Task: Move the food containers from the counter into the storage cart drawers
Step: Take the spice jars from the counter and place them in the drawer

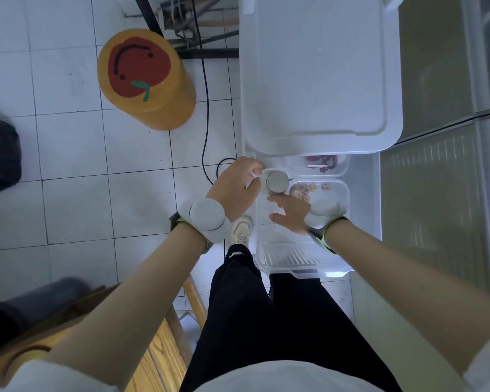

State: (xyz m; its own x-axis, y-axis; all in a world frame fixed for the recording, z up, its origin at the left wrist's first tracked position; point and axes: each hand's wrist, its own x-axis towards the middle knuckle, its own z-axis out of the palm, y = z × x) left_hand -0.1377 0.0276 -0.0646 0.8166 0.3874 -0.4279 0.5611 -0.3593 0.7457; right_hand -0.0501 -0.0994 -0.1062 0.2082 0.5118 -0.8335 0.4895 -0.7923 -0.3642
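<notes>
A white storage cart (317, 75) stands ahead with one clear drawer (289, 264) pulled out toward me. Inside the drawer sit a small round jar with a metal lid (276, 181), a clear container of brownish dried slices (323, 193) and, behind it, a clear container of red pieces (323, 162). My left hand (235, 188) curls its fingers round the jar's left side at the drawer's left rim. My right hand (290, 213) hovers over the drawer with fingers spread, fingertips close to the jar. Both wrists wear white round bands.
An orange cylindrical stool (145, 80) with a red apple face stands on the white tiled floor to the left. A black cable (205, 108) runs along the floor beside the cart. A wooden bench (159, 349) is at my lower left, a dark bag (0, 154) at far left.
</notes>
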